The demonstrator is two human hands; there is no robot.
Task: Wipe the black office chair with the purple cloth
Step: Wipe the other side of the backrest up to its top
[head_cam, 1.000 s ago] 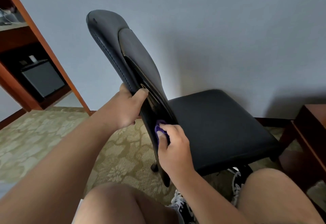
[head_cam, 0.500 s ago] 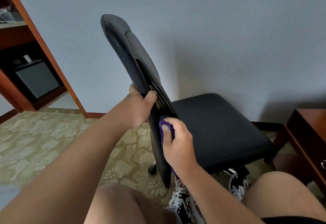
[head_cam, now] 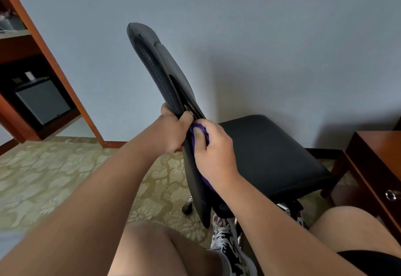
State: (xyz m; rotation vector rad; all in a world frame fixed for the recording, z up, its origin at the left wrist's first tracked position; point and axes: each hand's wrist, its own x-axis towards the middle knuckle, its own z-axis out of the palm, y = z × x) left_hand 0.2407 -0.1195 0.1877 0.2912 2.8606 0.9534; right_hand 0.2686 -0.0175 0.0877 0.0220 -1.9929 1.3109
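Note:
The black office chair (head_cam: 267,152) stands side-on in front of me, its backrest (head_cam: 156,67) rising to the upper left and its seat stretching right. My left hand (head_cam: 171,132) grips the rear edge of the backrest at mid height, thumb on the near side. My right hand (head_cam: 214,154) holds the purple cloth (head_cam: 198,129) against the lower part of the backrest, just right of the left hand. Only a strip of the cloth shows above and below the fingers.
A wooden cabinet (head_cam: 63,73) with a dark box (head_cam: 42,102) on its lower shelf stands at the left. A wooden drawer unit (head_cam: 375,167) sits at the right, close to the seat. Patterned carpet (head_cam: 43,178) covers the floor. My knees and sneakers (head_cam: 227,245) lie below the chair.
My right hand has slid the cloth up the backrest until it sits beside my left hand. The view has shifted, so the chair appears further right.

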